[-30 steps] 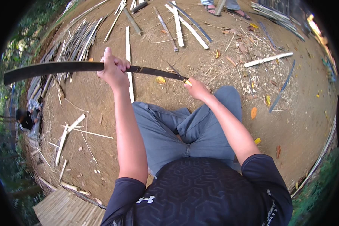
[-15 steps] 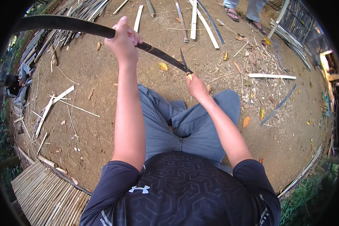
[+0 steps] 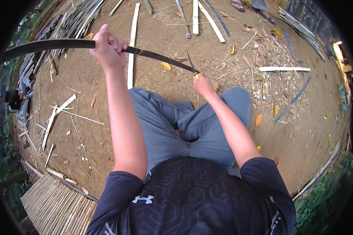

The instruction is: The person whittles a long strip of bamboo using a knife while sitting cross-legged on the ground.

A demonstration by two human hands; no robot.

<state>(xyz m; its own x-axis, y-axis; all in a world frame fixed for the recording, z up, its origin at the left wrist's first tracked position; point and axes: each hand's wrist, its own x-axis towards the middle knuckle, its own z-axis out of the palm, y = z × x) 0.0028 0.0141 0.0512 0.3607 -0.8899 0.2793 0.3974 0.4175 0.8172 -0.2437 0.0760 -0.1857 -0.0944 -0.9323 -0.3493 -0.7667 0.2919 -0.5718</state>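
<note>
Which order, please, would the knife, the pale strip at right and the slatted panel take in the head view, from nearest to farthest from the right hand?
1. Knife: gripped in the right hand.
2. Pale strip: on the ground, to that hand's right.
3. Slatted panel: at the lower left, farthest.

Knife [image 3: 190,60] at right end of strip [image 3: 78,43]

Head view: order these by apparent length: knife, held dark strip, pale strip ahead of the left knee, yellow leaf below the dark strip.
1. Dark strip
2. Pale strip
3. Knife, partly hidden
4. Yellow leaf
</note>
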